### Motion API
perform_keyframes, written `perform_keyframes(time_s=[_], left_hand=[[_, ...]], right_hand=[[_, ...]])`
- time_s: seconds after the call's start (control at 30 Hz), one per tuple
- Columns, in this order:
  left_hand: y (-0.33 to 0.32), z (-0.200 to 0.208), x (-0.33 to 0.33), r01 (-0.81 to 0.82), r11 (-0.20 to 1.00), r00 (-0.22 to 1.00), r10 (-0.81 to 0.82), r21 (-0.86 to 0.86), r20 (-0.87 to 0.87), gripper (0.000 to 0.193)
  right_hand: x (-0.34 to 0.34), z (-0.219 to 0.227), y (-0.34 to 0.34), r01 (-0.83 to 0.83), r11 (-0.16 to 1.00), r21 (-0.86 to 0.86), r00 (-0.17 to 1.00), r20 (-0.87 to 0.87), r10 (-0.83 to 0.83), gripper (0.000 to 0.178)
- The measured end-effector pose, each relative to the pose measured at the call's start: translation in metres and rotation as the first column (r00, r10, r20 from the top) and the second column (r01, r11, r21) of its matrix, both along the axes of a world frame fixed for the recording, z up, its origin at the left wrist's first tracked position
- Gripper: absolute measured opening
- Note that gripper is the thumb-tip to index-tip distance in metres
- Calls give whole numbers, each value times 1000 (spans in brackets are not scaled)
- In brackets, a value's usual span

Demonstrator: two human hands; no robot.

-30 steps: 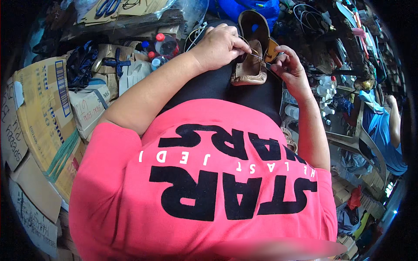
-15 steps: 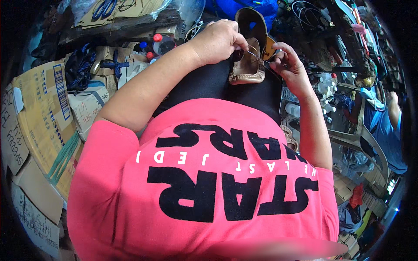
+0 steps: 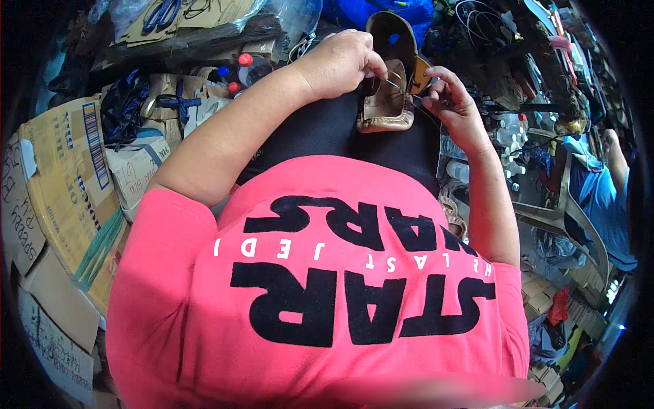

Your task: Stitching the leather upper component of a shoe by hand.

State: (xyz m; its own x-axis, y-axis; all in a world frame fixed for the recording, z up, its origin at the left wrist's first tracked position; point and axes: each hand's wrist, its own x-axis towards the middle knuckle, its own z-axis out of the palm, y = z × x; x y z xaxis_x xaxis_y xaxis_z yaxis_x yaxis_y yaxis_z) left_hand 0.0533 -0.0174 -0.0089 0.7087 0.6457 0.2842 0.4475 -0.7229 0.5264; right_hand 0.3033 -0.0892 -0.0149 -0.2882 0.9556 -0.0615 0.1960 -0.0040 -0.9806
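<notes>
A brown leather moccasin [image 3: 385, 121] rests over my dark-trousered lap, its gathered, stitched toe toward me and its deep opening farther off. At its left edge my left hand [image 3: 343, 65] is closed, fingertips pinching a thin needle [image 3: 393, 83] that slants over the shoe's inside. Just off the right edge, my right hand [image 3: 449, 102] pinches a second thin strand or needle [image 3: 417, 102] between thumb and forefinger, its other fingers curled. Whether thread joins the two is too fine to tell. A yellow-orange piece [image 3: 420, 75] sits against the shoe's right side, close to my right fingertips.
Cardboard boxes [image 3: 68, 157] stack up on the left. Bottles with red caps [image 3: 253, 68] stand beyond my left forearm, more plastic bottles [image 3: 511, 133] to the right. A blue bag [image 3: 409, 17] lies ahead. Far right, another person's arm [image 3: 618, 160] shows beside blue cloth.
My hands and the shoe hold almost the same position, with only a tiny shift. The other person's arm at the far right has moved slightly.
</notes>
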Motion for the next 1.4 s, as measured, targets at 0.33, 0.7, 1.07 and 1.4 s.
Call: perform_keyframes(time_s=[0.33, 0.7, 1.07, 1.4], left_hand=[[3, -4, 1, 13, 1000, 1000, -13, 22, 1, 15], [0, -15, -3, 31, 997, 997, -26, -71, 67, 21], [12, -18, 5, 85, 967, 993, -62, -240, 104, 21], [4, -23, -5, 111, 981, 984, -87, -157, 152, 16]], right_hand=[[1, 1, 0, 6, 1000, -22, 1000, -5, -6, 55], [-11, -10, -16, 282, 943, 175, 959, -23, -283, 40], [1, -12, 0, 85, 989, 119, 981, 165, -104, 17], [-2, -4, -7, 66, 994, 92, 967, 238, -87, 18]])
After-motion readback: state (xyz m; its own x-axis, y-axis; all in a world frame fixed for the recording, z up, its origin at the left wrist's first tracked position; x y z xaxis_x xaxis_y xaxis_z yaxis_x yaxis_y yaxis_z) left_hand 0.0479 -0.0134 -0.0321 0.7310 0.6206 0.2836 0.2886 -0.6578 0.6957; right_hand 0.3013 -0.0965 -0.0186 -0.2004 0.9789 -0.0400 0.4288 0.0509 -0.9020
